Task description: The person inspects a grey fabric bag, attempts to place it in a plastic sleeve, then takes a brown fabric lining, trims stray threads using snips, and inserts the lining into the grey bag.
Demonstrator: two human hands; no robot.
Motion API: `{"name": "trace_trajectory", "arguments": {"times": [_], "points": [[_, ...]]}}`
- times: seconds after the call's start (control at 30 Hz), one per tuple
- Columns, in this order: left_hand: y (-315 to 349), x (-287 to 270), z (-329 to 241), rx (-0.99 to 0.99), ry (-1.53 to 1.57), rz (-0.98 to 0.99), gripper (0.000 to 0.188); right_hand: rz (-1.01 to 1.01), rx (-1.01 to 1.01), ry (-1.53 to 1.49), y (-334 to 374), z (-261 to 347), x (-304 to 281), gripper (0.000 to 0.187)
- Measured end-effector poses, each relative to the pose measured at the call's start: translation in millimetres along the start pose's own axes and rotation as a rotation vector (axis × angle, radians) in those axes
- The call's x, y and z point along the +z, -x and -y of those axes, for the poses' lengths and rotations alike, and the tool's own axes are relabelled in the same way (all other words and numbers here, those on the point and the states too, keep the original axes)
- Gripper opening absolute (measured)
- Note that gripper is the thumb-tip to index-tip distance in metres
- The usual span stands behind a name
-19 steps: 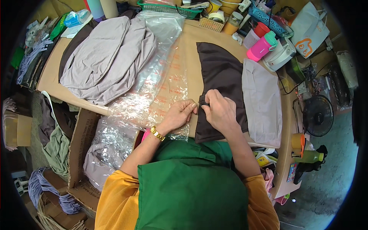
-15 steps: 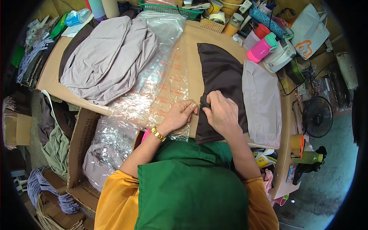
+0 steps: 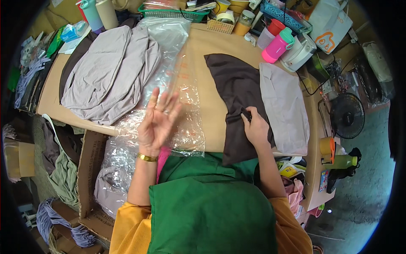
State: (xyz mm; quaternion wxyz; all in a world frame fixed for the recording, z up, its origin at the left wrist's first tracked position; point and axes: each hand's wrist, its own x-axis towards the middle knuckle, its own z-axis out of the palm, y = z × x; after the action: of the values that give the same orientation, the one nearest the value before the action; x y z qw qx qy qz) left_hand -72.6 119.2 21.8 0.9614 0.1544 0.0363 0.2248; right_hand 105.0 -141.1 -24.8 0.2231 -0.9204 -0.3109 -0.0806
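My left hand [image 3: 157,125], with a gold watch at its wrist, is raised open above the clear plastic bags, palm up and fingers apart, holding nothing. A dark brown cloth piece [image 3: 239,84] with a curved far end lies on the table before me. My right hand [image 3: 257,130] rests on its right part, fingers closed round a small black object [image 3: 246,114] that is mostly hidden in the grip. The cloth is bunched beside those fingers. Just right of it lies a pale grey cloth piece [image 3: 284,110]. The clear plastic bags [image 3: 179,108] spread left of the brown cloth.
A heap of pale grey fabric [image 3: 108,76] covers the table's left. Baskets, jars, a pink bottle [image 3: 277,45] and a white appliance [image 3: 298,53] line the back. An open cardboard box [image 3: 86,169] holding plastic-wrapped cloth stands below left; a black fan [image 3: 347,115] is right.
My left hand has let go of the cloth's left edge, moved left and opened. My right hand has shifted slightly right and down. The brown cloth has become skewed and more creased.
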Motion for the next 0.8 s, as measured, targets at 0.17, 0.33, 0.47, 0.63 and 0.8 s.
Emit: {"name": "trace_trajectory", "arguments": {"times": [0.17,0.33,0.47,0.63,0.8], "points": [[-40,-26,-3,0.251,-1.470,0.050,0.056,0.158,-0.019,-0.379,-34,16,-20,0.031],[-50,-1,75,0.313,-2.611,0.222,0.074,-0.034,-0.082,-0.421,-115,56,15,0.057],[19,17,108,-0.366,-1.989,1.156,0.048,0.050,-0.110,-0.172,-158,41,45,0.053],[23,11,116,-0.236,-1.175,0.235,0.088,0.150,0.007,-0.487,-198,34,45,0.035],[-13,16,80,-0.206,-1.173,0.072,0.068,-0.243,-0.013,-1.640,-234,153,-99,0.024]]}}
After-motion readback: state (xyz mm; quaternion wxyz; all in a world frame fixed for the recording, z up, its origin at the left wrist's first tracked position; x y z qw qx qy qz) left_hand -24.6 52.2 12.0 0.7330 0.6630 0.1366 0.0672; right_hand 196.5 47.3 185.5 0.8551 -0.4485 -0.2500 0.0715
